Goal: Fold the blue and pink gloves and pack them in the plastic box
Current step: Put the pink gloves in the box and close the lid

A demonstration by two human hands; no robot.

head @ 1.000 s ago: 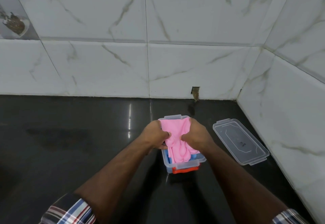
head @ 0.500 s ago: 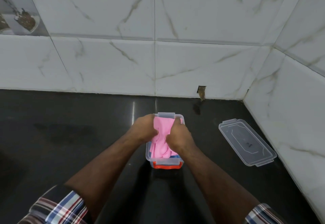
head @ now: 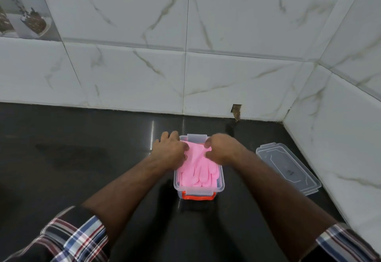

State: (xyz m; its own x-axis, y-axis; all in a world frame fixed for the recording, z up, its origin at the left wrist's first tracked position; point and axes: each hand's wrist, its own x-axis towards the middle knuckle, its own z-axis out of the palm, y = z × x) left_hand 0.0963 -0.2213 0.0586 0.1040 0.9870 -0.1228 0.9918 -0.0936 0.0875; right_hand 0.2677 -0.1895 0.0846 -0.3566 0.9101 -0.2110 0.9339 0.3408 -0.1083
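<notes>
Head view gives us both hands over the plastic box (head: 220, 181), which stands on the black table (head: 82, 158) close to the tiled wall (head: 226, 76). We see the pink gloves (head: 196, 169) lying inside the box, their finger ends pointing toward us and filling most of the opening. Our left hand (head: 170, 151) lies on the far left corner of the box, its fingers (head: 172, 136) spread and fairly straight, with the thumb side touching the pink gloves. Our right hand (head: 221, 147) hangs over the far right part of the box, its fingers (head: 207, 144) curled downward toward the gloves — we cannot tell whether they pinch the pink material or only touch it. Blue gloves are not to be made out from here. The box has a clear flap at its far end and an orange latch (head: 199, 197) at its near end. A clear lid (head: 287, 168) lies flat on the table to the right of the box, apart from it and near the side wall. Checked sleeves (head: 78, 239) are rolled up on both forearms.
</notes>
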